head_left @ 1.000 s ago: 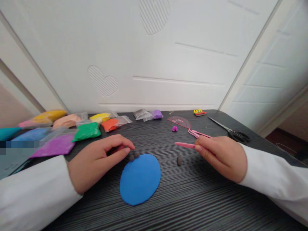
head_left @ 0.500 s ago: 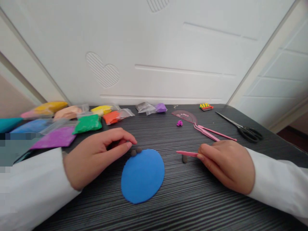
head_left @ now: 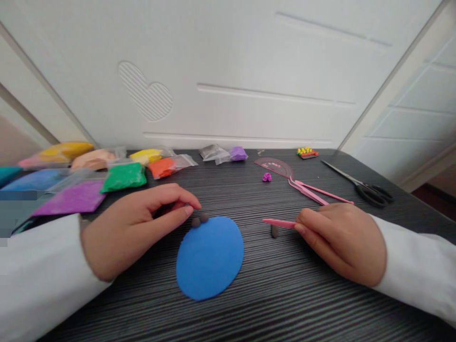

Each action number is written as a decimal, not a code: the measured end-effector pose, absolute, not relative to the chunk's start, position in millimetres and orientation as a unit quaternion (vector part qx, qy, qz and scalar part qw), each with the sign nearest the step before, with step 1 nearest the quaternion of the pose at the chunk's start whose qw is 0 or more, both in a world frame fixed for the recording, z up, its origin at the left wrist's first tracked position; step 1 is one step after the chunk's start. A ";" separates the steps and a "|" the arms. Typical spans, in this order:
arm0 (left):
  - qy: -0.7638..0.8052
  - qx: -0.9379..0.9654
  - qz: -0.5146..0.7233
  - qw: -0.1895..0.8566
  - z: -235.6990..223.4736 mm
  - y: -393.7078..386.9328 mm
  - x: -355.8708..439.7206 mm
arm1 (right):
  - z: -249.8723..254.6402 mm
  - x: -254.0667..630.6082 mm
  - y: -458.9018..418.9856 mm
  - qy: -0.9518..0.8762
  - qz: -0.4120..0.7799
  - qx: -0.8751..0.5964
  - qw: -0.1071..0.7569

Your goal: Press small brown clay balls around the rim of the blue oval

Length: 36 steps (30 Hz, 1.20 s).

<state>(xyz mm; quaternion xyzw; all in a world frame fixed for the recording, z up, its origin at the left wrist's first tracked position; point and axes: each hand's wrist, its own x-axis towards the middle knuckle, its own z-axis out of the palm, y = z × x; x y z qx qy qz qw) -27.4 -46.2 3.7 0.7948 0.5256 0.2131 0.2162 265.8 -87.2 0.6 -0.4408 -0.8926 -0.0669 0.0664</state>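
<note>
My right hand (head_left: 340,242) grips a pink clay modelling knife (head_left: 280,223); its blade points left, over a small dark grey piece of clay (head_left: 274,231) on the table. To the left, my left hand (head_left: 142,223) rests on the table with nothing visible in it, its thumb and forefinger slightly apart. Its fingertips are close to two small dark clay balls (head_left: 196,222) that touch the upper edge of a flat blue clay disc (head_left: 210,259). The other fingers of that hand are partly hidden.
Bagged clay, including a green pack (head_left: 125,176) and an orange pack (head_left: 162,167), lines the left and back. Farther right are a purple clay lump (head_left: 267,177), a protractor (head_left: 274,165), pink tweezers (head_left: 309,192), black scissors (head_left: 370,192) and a small yellow-and-red piece (head_left: 307,153).
The view has shifted slightly. Both hands stay nearly where they were, the right still holding the modelling knife above the grey clay.
</note>
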 end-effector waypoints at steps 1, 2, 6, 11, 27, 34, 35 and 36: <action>0.524 0.797 0.211 0.216 3.9 -46.2 -27.6 | -0.1 265.9 -86.9 -0.893 -0.068 -0.440 0.066; 0.523 0.798 0.210 0.215 4.0 -46.2 -27.8 | -0.8 266.0 -86.5 -0.892 -0.071 -0.441 0.066; 0.525 0.798 0.209 0.212 3.1 -45.8 -29.6 | -3.2 266.3 -85.4 -0.893 -0.074 -0.438 0.067; 0.526 0.798 0.205 0.212 2.4 -44.9 -30.3 | -3.2 267.1 -85.7 -0.896 -0.078 -0.434 0.046; 0.519 0.793 0.222 0.228 2.3 -46.1 -26.6 | 4.3 260.8 -78.3 -0.908 -0.127 -0.398 -0.038; 0.514 0.793 0.242 0.219 2.6 -49.3 -20.8 | 3.6 263.1 -73.4 -0.909 -0.128 -0.393 -0.051; 0.509 0.795 0.256 0.209 1.0 -49.1 -21.0 | 3.3 263.4 -73.5 -0.908 -0.128 -0.395 -0.050; 0.502 0.797 0.272 0.196 -0.6 -48.9 -21.3 | 2.7 264.2 -74.3 -0.906 -0.128 -0.400 -0.046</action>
